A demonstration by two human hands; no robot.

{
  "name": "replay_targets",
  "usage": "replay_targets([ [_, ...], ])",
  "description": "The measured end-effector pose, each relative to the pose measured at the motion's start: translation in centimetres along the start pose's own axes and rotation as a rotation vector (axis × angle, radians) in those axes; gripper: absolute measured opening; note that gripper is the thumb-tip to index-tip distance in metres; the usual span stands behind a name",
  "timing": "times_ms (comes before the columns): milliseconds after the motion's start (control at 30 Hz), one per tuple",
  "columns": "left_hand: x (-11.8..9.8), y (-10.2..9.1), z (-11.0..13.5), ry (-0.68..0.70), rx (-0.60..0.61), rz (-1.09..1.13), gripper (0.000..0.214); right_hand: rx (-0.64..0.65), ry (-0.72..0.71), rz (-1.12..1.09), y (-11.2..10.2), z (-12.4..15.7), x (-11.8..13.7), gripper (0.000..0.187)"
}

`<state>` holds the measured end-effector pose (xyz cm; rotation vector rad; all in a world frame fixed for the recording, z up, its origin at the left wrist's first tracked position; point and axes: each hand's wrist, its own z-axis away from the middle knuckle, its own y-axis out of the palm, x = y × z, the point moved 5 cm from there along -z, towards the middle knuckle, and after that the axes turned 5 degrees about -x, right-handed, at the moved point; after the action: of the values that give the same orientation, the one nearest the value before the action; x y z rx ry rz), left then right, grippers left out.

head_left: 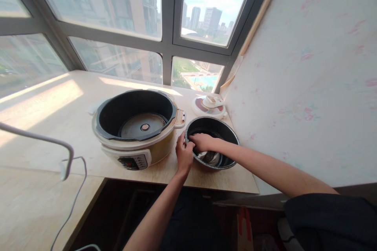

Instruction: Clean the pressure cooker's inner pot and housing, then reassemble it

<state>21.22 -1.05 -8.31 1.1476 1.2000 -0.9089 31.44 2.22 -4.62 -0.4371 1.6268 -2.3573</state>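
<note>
A dark inner pot with a pale rim stands on the counter near the wall. My left hand is closed on its left rim, thumb and fingers on either side of the edge. Inside the pot, my right hand presses toward the left wall with its fingers curled. Whatever it may hold is hidden. A bright, shiny patch shows at the pot's bottom; I cannot tell whether it is water or a reflection. Left of my hands sits an electric pressure cooker, its lid off and a heating plate showing inside.
Behind the pot lies a round lid with a white handle, close to the window. A floral-papered wall bounds the right side. At left, a grey bent metal arm and a thin cable cross the counter.
</note>
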Motion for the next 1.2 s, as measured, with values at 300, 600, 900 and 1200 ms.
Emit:
replay_targets([
  [300, -0.6, -0.1, 0.0, 0.010, -0.004, 0.009, 0.058, -0.085, 0.046, 0.262, -0.8, 0.4, -4.2, 0.040],
  [600, -0.5, 0.0, 0.3, 0.007, -0.036, 0.060, 0.054, 0.141, 0.239, 0.185, -0.2, 2.9, -6.8, 0.045],
  [900, -0.5, -0.3, 0.3, 0.015, -0.067, 0.002, 0.053, 0.408, 0.060, -0.148, 1.4, 2.6, -4.1, 0.048],
  [1200, -0.9, 0.1, 0.6, 0.010, -0.040, 0.033, 0.058, 0.196, -0.106, -0.428, 2.0, 0.2, -1.9, 0.033],
])
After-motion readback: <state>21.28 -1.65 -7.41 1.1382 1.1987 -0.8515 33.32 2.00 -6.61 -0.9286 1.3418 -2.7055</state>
